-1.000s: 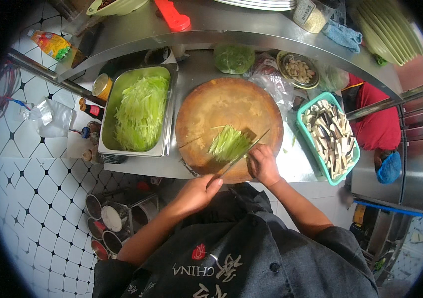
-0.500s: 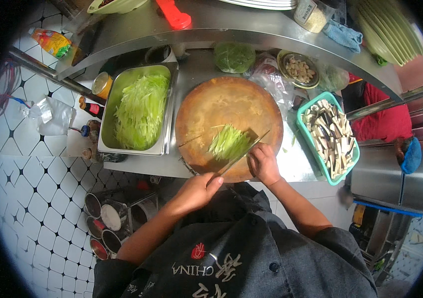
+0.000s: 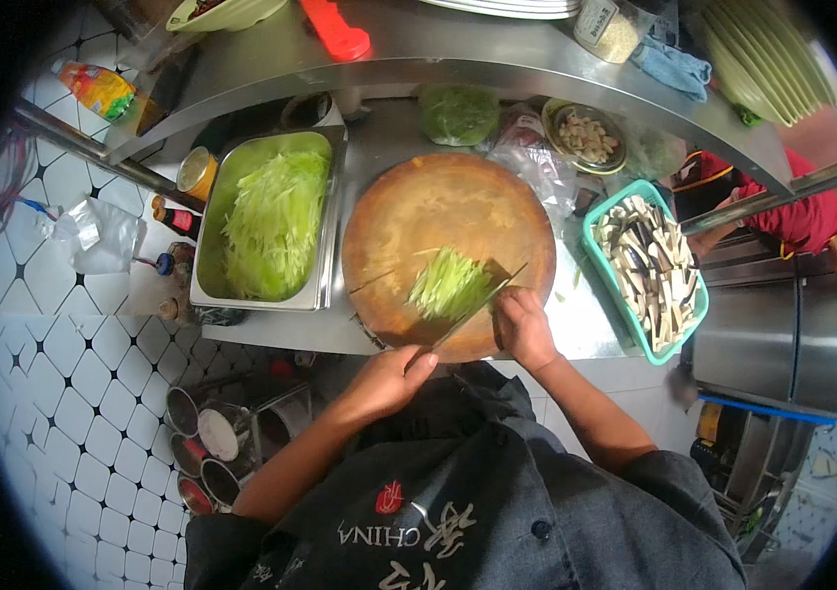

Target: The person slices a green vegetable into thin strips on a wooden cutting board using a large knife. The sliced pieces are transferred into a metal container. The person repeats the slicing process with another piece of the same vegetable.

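Note:
A round wooden chopping board (image 3: 438,202) lies in front of me on the steel counter. On its near part is a small heap of pale green vegetable shreds (image 3: 448,280). Close behind the heap stands a knife (image 3: 467,320), seen almost edge-on and slanting from lower left to upper right. My left hand (image 3: 387,382) is closed around its near end at the board's rim; the handle is hidden in the grip. My right hand (image 3: 526,329) is closed, fingers curled against the blade close to its far end.
A steel pan (image 3: 204,241) of green shreds stands left of the board. To the right is a turquoise basket (image 3: 646,356) of cut eggplant strips. A bowl of pale pieces (image 3: 590,136) and bagged greens (image 3: 460,116) sit behind, under a steel shelf (image 3: 418,84). A person in red (image 3: 816,221) is at far right.
My hands and the knife keep nearly the same place on the board, and the heap looks unchanged. The view shifts slightly. At far right, the person in red has moved, showing more of an arm.

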Demonstrator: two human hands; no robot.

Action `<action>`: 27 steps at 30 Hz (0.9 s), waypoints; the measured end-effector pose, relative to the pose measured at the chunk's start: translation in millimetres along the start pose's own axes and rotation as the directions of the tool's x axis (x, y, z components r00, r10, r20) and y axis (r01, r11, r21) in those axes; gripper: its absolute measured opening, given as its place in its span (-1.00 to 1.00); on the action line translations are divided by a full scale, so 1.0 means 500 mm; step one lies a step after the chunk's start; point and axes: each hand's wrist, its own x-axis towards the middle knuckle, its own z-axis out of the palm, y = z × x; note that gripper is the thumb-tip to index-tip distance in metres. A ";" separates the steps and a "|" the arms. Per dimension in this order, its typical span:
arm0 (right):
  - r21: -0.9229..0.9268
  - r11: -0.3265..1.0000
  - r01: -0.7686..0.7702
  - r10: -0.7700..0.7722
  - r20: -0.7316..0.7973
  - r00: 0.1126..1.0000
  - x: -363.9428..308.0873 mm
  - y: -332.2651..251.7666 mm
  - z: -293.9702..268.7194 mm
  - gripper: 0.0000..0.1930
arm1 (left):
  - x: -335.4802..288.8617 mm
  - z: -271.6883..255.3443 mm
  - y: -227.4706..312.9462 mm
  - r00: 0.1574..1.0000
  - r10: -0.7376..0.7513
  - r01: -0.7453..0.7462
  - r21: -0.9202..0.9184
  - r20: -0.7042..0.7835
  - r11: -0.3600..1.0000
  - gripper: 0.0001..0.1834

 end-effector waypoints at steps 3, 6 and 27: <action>0.010 1.000 -0.019 0.019 0.023 1.000 -0.001 -0.012 -0.009 -0.74 | -0.013 -0.022 0.029 0.999 -0.035 0.035 0.007 0.041 0.999 -0.47; 0.007 1.000 -0.004 0.004 0.009 1.000 0.001 -0.013 -0.010 -0.74 | -0.007 -0.004 0.011 0.999 -0.030 0.032 -0.038 0.038 0.999 -0.46; 0.008 1.000 0.018 -0.018 -0.032 0.999 -0.016 0.006 0.001 -0.77 | -0.009 -0.010 0.007 0.994 -0.074 0.082 -0.100 0.087 0.992 -0.47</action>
